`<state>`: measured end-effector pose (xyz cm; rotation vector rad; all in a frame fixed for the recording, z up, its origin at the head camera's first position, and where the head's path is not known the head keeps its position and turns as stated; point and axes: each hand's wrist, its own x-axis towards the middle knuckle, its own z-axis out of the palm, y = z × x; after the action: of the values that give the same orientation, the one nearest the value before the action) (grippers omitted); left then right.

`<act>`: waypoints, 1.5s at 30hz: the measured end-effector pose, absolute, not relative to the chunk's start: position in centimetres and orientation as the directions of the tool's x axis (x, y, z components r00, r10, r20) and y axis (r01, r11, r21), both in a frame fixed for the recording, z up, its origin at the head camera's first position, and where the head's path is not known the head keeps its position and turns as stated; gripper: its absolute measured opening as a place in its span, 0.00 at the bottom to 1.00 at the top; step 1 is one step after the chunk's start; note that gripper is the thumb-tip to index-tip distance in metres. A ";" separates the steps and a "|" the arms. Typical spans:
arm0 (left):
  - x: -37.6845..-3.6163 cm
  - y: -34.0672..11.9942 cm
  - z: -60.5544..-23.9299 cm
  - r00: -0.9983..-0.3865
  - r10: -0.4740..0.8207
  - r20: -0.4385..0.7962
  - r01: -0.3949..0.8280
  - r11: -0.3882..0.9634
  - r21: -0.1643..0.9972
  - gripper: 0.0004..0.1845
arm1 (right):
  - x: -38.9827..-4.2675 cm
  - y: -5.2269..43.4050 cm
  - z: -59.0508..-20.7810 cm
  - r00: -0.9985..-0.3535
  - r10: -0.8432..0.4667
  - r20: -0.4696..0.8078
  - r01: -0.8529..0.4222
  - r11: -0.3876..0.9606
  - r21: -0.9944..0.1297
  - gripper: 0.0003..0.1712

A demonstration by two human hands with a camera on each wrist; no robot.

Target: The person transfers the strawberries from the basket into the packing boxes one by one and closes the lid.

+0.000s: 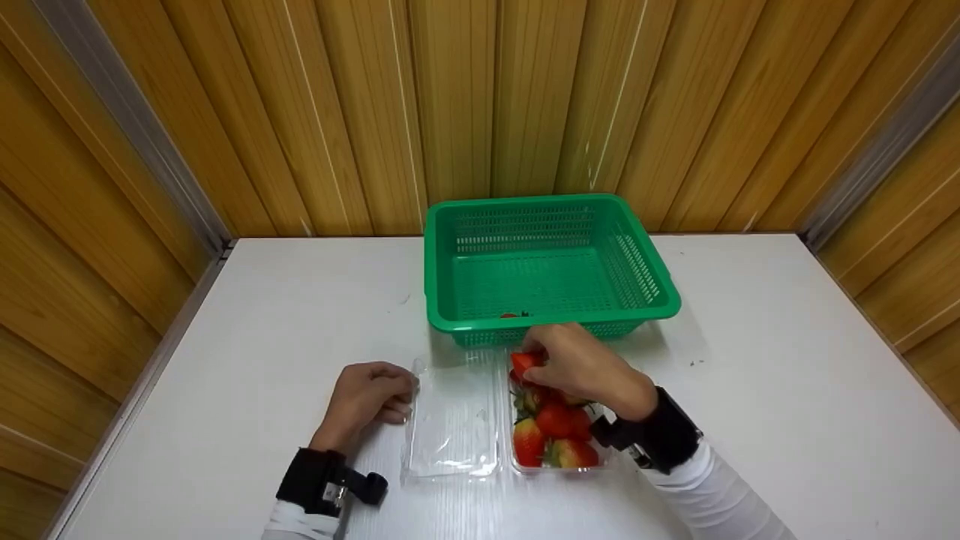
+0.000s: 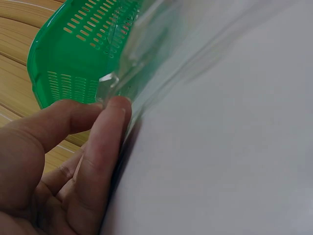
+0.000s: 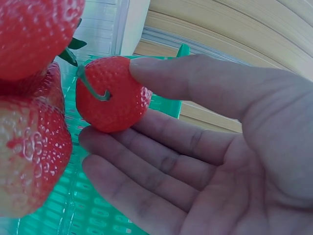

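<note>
the white table (image 1: pixel 750 360) is sitting in a corner of wooden walls (image 1: pixel 480 97), and its left, right and far edges are running right up against them. there is lots of bare room on the table to the left and to the right of the things.

the green basket (image 1: pixel 442 255) is standing at the far middle, close to the back wall. its near rim is just beside the clear box (image 1: pixel 480 469), which is lying open like a book with its lid on the left and its tray on the right.

the right hand (image 1: pixel 581 367) is sitting over the far end of the tray, right next to the basket rim. it is pinching a strawberry (image 3: pixel 111 95) between its thumb and fingers. more strawberries (image 1: pixel 559 435) are lying in the tray under it.

the left hand (image 1: pixel 367 397) is resting on the table and pinching the left edge of the lid, with the thumb and a finger curling on the thin plastic.

i cannot see any words or labels on anything.
</note>
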<state>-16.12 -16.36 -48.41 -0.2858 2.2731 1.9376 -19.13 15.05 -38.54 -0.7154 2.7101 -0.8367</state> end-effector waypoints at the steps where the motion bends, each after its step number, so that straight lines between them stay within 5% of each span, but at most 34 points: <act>1: -16.1 -16.4 -48.4 -0.972 -0.052 -0.229 -0.234 0.150 0.961 0.07 | -19.2 15.1 -38.6 -0.857 -0.512 -0.058 -0.391 0.719 -0.574 0.12; 45: -15.9 -16.3 -48.2 -0.973 -0.050 -0.227 -0.231 0.126 0.965 0.08 | -19.2 14.6 -39.2 -0.838 -0.543 -0.046 -0.423 0.701 -0.574 0.11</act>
<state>-15.89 -16.27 -48.15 -0.2837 2.2488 1.9702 -19.16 14.60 -39.23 -0.7763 2.6979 -0.8317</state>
